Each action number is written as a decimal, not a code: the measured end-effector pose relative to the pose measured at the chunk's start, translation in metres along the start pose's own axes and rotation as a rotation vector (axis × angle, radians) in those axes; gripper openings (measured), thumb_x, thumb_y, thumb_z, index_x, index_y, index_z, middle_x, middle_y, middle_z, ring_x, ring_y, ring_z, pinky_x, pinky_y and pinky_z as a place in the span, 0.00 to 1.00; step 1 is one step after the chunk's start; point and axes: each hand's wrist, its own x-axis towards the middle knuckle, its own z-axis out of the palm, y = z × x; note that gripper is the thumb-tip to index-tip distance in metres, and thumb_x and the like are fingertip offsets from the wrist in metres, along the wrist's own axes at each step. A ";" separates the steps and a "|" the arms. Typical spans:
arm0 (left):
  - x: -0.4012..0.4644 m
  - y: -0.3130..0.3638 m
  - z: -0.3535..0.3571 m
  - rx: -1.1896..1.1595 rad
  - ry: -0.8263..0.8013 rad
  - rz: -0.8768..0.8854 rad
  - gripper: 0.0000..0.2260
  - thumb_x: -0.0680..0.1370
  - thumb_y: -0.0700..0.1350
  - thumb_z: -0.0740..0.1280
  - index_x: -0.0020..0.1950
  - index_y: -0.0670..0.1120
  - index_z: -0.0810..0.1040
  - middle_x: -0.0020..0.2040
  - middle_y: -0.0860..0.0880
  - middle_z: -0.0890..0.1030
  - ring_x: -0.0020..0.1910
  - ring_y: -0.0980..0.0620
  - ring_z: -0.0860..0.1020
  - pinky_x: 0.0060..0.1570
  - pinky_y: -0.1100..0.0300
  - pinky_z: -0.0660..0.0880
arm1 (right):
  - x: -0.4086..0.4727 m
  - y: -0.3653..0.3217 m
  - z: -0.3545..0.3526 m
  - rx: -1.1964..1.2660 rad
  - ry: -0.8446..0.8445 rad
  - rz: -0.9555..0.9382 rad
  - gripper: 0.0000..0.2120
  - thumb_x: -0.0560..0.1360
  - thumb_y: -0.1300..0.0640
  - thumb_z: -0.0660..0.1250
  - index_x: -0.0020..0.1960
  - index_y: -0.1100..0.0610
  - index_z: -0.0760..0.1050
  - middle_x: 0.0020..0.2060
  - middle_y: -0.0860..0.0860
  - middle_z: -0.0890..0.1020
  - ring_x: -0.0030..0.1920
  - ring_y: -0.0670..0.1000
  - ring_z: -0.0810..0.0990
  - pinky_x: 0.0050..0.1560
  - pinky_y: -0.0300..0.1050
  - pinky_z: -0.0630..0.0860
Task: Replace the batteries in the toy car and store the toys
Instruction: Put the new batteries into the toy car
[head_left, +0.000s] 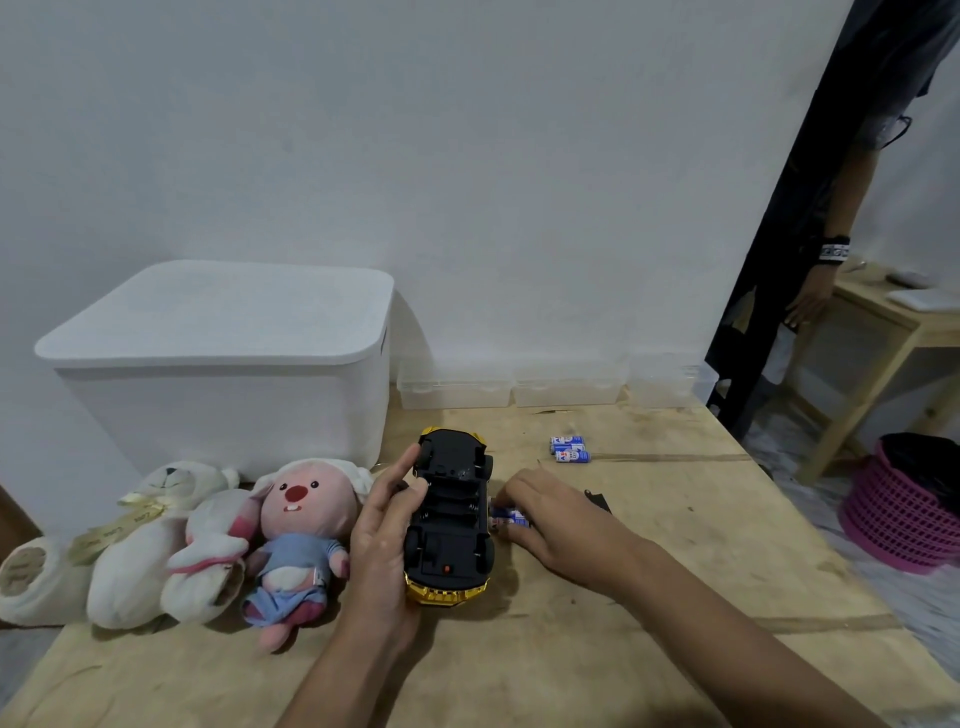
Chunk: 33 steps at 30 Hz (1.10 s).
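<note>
Head view looks down on a wooden table (649, 561) where a toy car (451, 514) lies upside down, black underside up, gold body showing at both ends. Its battery bay is uncovered and looks empty, springs visible inside. The left hand (382, 535) holds the car by its left flank, thumb laid across the edge of the bay and forefinger stretched up toward the far wheel. The right hand (550, 519) rests on the table just beside the car, fingers (511, 493) curled over blue batteries (509, 518); they seem to be pinching one, though the palm hides exactly how. A second lot, the spare batteries (569, 450), lies well apart toward the wall, and a small black piece (597, 500), likely the bay cover, sits behind the right wrist.

To do this step well, I judge the left hand should hold the car steady and flat while one battery is lifted, its flat end pressed against a spring first, then the other end pushed down until it seats. Which lot is fresh cannot be told, so polarity marks and labels deserve a check.

Two soft toys (208, 540) lie left of the car, in front of a lidded white box (223, 364).
</note>
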 end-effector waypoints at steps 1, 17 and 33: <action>0.001 -0.001 -0.001 -0.001 0.001 0.000 0.21 0.77 0.43 0.67 0.70 0.50 0.80 0.59 0.41 0.87 0.50 0.40 0.87 0.44 0.48 0.86 | 0.000 -0.001 -0.002 0.009 -0.027 0.001 0.10 0.84 0.45 0.63 0.63 0.47 0.71 0.58 0.43 0.73 0.59 0.46 0.73 0.62 0.48 0.75; 0.010 -0.007 -0.006 0.000 0.014 0.016 0.22 0.76 0.44 0.68 0.70 0.51 0.80 0.60 0.40 0.86 0.52 0.40 0.86 0.43 0.49 0.86 | 0.017 0.006 -0.011 0.027 -0.149 0.006 0.08 0.82 0.47 0.66 0.59 0.47 0.73 0.53 0.41 0.72 0.56 0.44 0.71 0.62 0.47 0.73; 0.011 -0.010 -0.003 0.031 0.020 0.008 0.18 0.83 0.39 0.63 0.70 0.52 0.80 0.61 0.41 0.86 0.53 0.43 0.87 0.43 0.51 0.86 | 0.010 -0.011 -0.003 -0.115 -0.243 -0.004 0.11 0.83 0.64 0.58 0.52 0.49 0.60 0.50 0.46 0.64 0.50 0.49 0.64 0.54 0.49 0.70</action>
